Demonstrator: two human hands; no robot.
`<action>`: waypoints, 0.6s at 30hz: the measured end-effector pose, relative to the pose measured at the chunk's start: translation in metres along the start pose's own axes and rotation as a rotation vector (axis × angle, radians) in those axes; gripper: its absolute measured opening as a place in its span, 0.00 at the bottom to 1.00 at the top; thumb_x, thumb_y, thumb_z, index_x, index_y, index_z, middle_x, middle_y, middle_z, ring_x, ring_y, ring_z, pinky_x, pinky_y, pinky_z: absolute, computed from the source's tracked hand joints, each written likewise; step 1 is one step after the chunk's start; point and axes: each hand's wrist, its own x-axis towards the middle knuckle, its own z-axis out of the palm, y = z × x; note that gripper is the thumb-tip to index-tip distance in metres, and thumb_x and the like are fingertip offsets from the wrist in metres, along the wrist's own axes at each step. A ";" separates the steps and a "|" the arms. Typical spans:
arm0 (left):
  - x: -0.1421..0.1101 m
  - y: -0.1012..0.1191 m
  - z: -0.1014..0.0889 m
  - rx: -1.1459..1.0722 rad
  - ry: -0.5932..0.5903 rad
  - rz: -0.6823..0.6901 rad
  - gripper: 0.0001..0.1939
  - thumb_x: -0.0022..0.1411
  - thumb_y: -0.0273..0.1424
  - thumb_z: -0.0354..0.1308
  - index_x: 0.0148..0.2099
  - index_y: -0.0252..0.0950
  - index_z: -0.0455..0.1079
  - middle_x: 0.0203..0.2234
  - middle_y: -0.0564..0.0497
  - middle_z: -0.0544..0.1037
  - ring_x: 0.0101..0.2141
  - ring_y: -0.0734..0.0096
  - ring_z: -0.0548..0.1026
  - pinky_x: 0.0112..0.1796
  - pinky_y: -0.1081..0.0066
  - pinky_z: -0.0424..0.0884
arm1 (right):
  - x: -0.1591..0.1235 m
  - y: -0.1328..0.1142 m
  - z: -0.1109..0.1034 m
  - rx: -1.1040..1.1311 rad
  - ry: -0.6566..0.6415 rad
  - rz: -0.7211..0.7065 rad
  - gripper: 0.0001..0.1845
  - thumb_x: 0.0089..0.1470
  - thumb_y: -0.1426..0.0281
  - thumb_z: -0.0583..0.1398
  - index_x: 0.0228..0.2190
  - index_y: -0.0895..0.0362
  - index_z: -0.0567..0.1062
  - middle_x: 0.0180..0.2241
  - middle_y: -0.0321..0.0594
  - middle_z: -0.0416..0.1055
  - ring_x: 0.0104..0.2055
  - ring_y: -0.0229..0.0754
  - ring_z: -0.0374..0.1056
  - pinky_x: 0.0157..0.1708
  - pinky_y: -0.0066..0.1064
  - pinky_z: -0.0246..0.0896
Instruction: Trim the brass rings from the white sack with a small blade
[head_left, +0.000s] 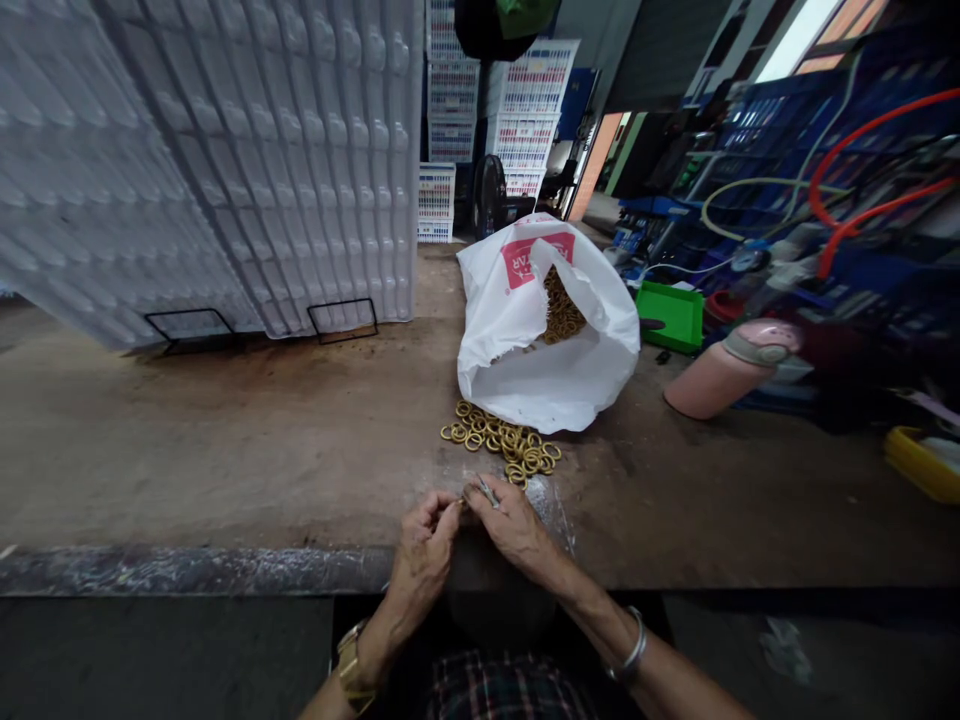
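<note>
My left hand (424, 545) and my right hand (507, 525) meet at the near edge of the workbench (225, 450), fingers pinched together. A small silvery metal piece (488, 492) shows at my right fingertips. What my left fingers pinch is too small to make out. Just beyond the hands lies a pile of several brass rings (501, 441). Behind it a white plastic bag (551, 330) with red print lies open, more brass rings (562, 310) inside.
Stacked clear moulded trays (225, 150) stand upright at the back left. A pink flask (731, 372) lies on its side at the right, near a green tray (671, 315) and a yellow container (926, 462). Red and pale hoses and blue racks fill the far right.
</note>
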 end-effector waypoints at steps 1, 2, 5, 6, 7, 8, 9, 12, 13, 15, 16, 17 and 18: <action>-0.001 0.000 0.000 0.016 -0.001 0.036 0.15 0.56 0.42 0.55 0.30 0.34 0.70 0.18 0.54 0.65 0.20 0.76 0.60 0.23 0.76 0.56 | 0.000 0.000 0.000 -0.009 -0.011 0.019 0.16 0.53 0.59 0.48 0.22 0.56 0.63 0.20 0.31 0.57 0.24 0.35 0.54 0.26 0.27 0.49; -0.001 0.000 0.000 0.023 -0.007 0.049 0.15 0.56 0.42 0.56 0.30 0.34 0.70 0.19 0.54 0.66 0.21 0.76 0.60 0.23 0.76 0.57 | -0.001 0.001 0.001 -0.021 -0.019 0.032 0.17 0.52 0.58 0.48 0.21 0.56 0.63 0.19 0.31 0.55 0.23 0.35 0.53 0.25 0.27 0.48; -0.003 0.003 -0.001 -0.037 -0.055 -0.083 0.18 0.54 0.46 0.56 0.31 0.34 0.67 0.17 0.56 0.63 0.19 0.78 0.59 0.20 0.77 0.54 | -0.002 0.002 0.001 -0.038 -0.012 0.035 0.17 0.52 0.58 0.48 0.20 0.56 0.62 0.19 0.31 0.54 0.23 0.35 0.52 0.24 0.27 0.47; -0.003 0.003 -0.002 -0.071 -0.077 -0.157 0.19 0.54 0.47 0.56 0.32 0.35 0.66 0.17 0.57 0.62 0.17 0.79 0.58 0.19 0.78 0.53 | -0.002 0.002 0.000 -0.038 -0.002 0.028 0.16 0.52 0.59 0.49 0.20 0.56 0.61 0.18 0.31 0.55 0.22 0.35 0.52 0.24 0.27 0.47; -0.004 0.004 -0.002 -0.104 -0.099 -0.223 0.20 0.53 0.48 0.56 0.33 0.35 0.64 0.17 0.58 0.62 0.16 0.80 0.57 0.18 0.79 0.52 | -0.002 0.002 0.000 -0.037 0.006 0.021 0.16 0.52 0.59 0.49 0.19 0.56 0.61 0.18 0.31 0.55 0.22 0.34 0.52 0.23 0.27 0.48; -0.004 0.005 -0.003 -0.134 -0.121 -0.268 0.20 0.53 0.48 0.56 0.33 0.35 0.63 0.17 0.59 0.62 0.16 0.81 0.58 0.17 0.79 0.52 | -0.002 0.003 0.000 -0.034 0.010 0.015 0.16 0.52 0.60 0.49 0.19 0.56 0.62 0.18 0.31 0.56 0.22 0.34 0.53 0.23 0.26 0.48; -0.004 0.005 -0.004 -0.164 -0.142 -0.290 0.20 0.53 0.48 0.56 0.33 0.35 0.62 0.17 0.59 0.62 0.16 0.82 0.58 0.17 0.80 0.51 | -0.002 0.003 0.000 -0.030 0.012 0.009 0.16 0.52 0.60 0.49 0.19 0.56 0.62 0.18 0.31 0.57 0.22 0.34 0.53 0.23 0.26 0.49; -0.005 0.005 -0.004 -0.275 -0.205 -0.280 0.19 0.53 0.46 0.57 0.32 0.35 0.61 0.19 0.58 0.63 0.15 0.84 0.57 0.16 0.81 0.51 | -0.001 0.003 0.000 -0.027 0.002 -0.003 0.16 0.53 0.61 0.49 0.19 0.56 0.63 0.18 0.32 0.59 0.22 0.34 0.54 0.24 0.26 0.50; -0.005 0.005 -0.004 -0.312 -0.219 -0.275 0.18 0.53 0.46 0.58 0.32 0.35 0.61 0.19 0.58 0.63 0.15 0.84 0.57 0.16 0.81 0.50 | -0.001 0.003 0.001 -0.026 0.004 -0.001 0.16 0.53 0.61 0.49 0.19 0.57 0.63 0.18 0.32 0.59 0.22 0.34 0.54 0.24 0.26 0.51; -0.006 0.005 -0.004 -0.363 -0.221 -0.282 0.19 0.52 0.45 0.59 0.31 0.35 0.60 0.20 0.58 0.63 0.15 0.85 0.56 0.16 0.81 0.49 | 0.000 0.005 0.002 -0.017 0.012 0.004 0.17 0.53 0.61 0.49 0.20 0.57 0.63 0.18 0.32 0.60 0.22 0.34 0.55 0.24 0.26 0.52; -0.006 0.005 -0.003 -0.376 -0.216 -0.286 0.19 0.51 0.45 0.60 0.31 0.35 0.60 0.20 0.58 0.63 0.15 0.85 0.56 0.16 0.81 0.49 | 0.000 0.006 0.002 -0.009 0.017 0.006 0.17 0.54 0.61 0.49 0.20 0.56 0.64 0.18 0.32 0.60 0.22 0.35 0.56 0.24 0.26 0.52; -0.006 0.004 -0.003 -0.380 -0.209 -0.290 0.20 0.51 0.46 0.60 0.31 0.35 0.61 0.20 0.58 0.63 0.15 0.85 0.56 0.16 0.81 0.49 | 0.001 0.007 0.002 -0.004 0.025 0.007 0.17 0.54 0.61 0.48 0.20 0.56 0.64 0.18 0.33 0.61 0.22 0.35 0.57 0.25 0.26 0.53; -0.006 0.004 -0.002 -0.378 -0.203 -0.289 0.20 0.50 0.46 0.61 0.31 0.35 0.61 0.19 0.58 0.64 0.15 0.85 0.56 0.16 0.81 0.48 | 0.001 0.009 0.002 -0.006 0.036 0.009 0.17 0.55 0.61 0.48 0.21 0.56 0.65 0.19 0.33 0.62 0.23 0.35 0.58 0.25 0.26 0.54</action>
